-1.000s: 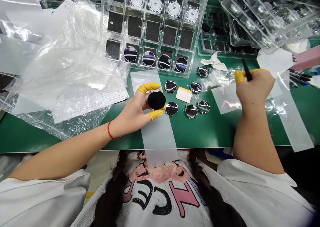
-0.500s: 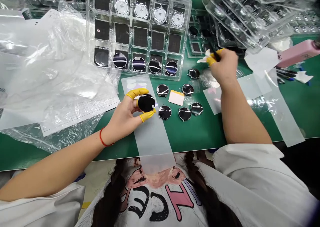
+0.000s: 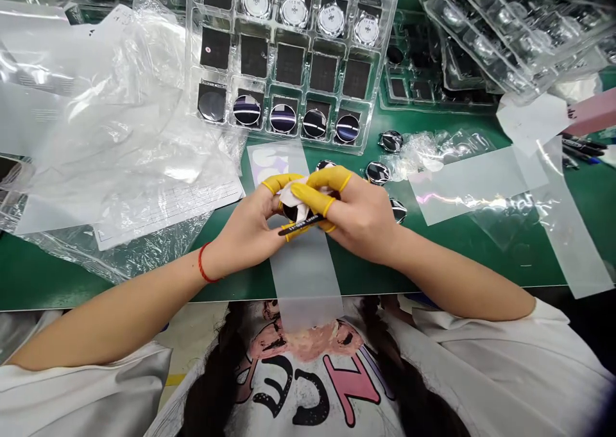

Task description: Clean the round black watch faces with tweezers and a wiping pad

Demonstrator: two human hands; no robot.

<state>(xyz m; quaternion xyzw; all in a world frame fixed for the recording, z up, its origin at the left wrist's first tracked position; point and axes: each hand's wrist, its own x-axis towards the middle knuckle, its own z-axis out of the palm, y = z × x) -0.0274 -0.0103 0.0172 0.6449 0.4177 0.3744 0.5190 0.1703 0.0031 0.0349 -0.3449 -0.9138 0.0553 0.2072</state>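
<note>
My left hand (image 3: 245, 228), in yellow finger cots, grips a round black watch face (image 3: 290, 213) by its edge. Pressed over the face is a white wiping cloth (image 3: 287, 196), pinched in the yellow-cotted fingers of my right hand (image 3: 368, 219). That same hand also holds slim black tweezers (image 3: 301, 225) with pale lettering, slanting below the cloth. Most of the face is hidden by cloth and fingers. Beyond and right of my hands lie watch heads, such as one (image 3: 378, 172) with a glossy black front; others are partly covered by my right hand.
A clear blister tray (image 3: 380, 61) of watch parts stands behind my hands. Crumpled plastic film (image 3: 115, 122) and printed paper lie left. Translucent strips (image 3: 481, 180), stacked clear trays (image 3: 520, 33) and a pink bottle (image 3: 597, 113) are at right. Another strip (image 3: 308, 270) runs beneath my hands.
My right hand has come from the upper right to my left hand, bringing the cloth and tweezers. The cloth now covers part of the watch face, which was bare before.
</note>
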